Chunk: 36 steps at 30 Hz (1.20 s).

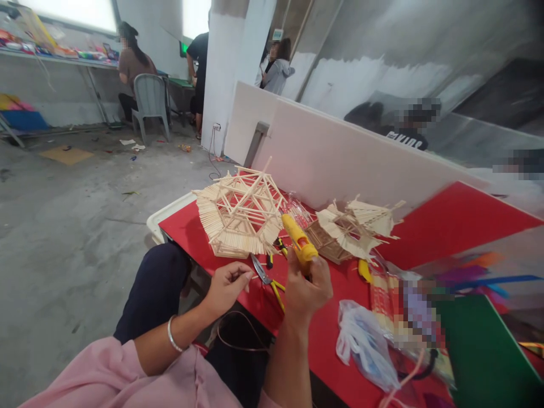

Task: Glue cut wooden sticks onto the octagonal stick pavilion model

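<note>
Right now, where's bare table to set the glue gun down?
Bare red table right of the smaller stick model, along the white board. Crowded near the hands: scissors, plastic bags, larger stick model.

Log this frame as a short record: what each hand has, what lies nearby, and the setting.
Left hand: pinches a thin stick between the fingertips
Right hand: grip closed around a yellow glue gun, nozzle up and away
Nearest model: stick dome on the red table
Second model: smaller stick house, to the right
Between the hands: pliers with yellow handles
Near edge: plastic bag
Background: people seated at a far bench
</note>
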Each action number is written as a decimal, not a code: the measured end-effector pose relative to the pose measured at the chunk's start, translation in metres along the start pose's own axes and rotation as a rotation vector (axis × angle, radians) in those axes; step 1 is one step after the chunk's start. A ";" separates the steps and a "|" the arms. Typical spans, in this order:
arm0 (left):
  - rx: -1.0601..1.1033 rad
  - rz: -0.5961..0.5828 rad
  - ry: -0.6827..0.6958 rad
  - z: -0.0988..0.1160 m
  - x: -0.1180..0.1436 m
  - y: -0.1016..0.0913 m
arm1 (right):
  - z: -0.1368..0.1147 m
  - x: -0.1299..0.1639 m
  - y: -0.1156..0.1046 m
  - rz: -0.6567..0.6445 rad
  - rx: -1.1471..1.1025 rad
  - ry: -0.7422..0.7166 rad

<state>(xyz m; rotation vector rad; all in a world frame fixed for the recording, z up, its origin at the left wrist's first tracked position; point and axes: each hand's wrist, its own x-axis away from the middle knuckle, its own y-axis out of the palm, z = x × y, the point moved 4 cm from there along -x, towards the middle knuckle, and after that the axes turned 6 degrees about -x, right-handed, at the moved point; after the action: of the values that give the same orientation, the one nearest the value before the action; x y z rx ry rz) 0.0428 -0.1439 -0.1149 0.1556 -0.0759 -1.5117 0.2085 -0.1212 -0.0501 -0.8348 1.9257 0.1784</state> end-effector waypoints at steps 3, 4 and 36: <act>0.005 0.004 0.003 0.002 -0.001 -0.002 | 0.005 -0.001 0.006 -0.032 -0.025 0.040; 0.006 0.004 0.003 0.003 -0.001 -0.003 | 0.006 0.000 0.006 -0.030 -0.031 0.050; 0.085 0.082 0.001 0.004 -0.005 -0.017 | -0.029 0.029 0.019 -0.098 -0.131 -0.060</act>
<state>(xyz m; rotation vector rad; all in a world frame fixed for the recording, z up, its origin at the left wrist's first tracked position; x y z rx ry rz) 0.0249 -0.1400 -0.1129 0.2187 -0.1447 -1.4274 0.1674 -0.1343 -0.0645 -0.9970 1.8274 0.2698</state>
